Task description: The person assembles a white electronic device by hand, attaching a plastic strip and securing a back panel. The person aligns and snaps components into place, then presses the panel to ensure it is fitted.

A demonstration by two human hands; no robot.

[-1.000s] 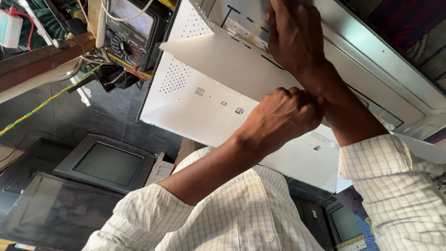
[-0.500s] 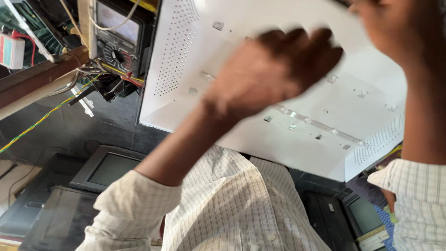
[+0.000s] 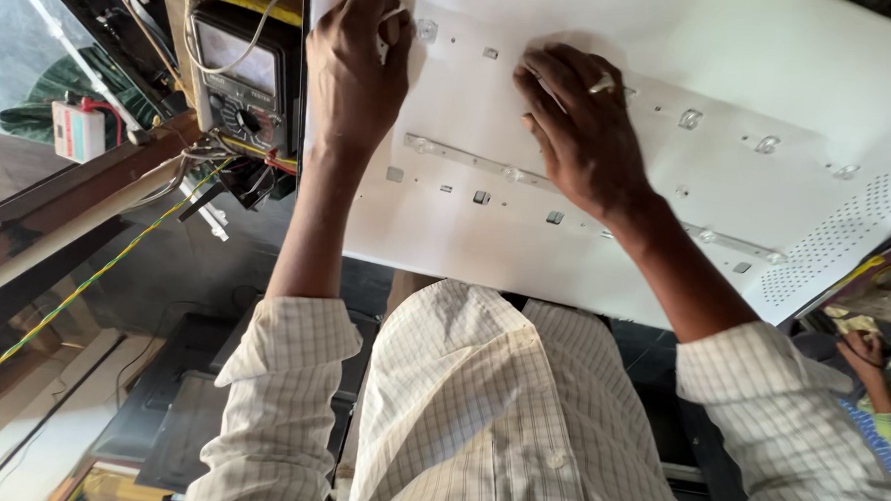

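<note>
Left hand: the left hand lies near the top left corner of the white panel, fingers bent and drawn close together – they appear to pinch a small white piece at the fingertips, though what it is cannot be made out.
Right hand: the right hand rests palm-down on the panel, fingers slightly spread and pressed flat over the upper LED strip.
White panel: it lies flat across the upper part of the view, inner face up, with a second LED strip running just below both hands and perforated vents at its right corner.
Beside it: an analogue multimeter stands just left of the panel edge, with yellow-green wire trailing below.
Far right: another person's hand shows at the edge.
Change: half a second ago the panel was tilted and held up by both hands – now it lies flat, and the hands have come down onto its surface.
</note>
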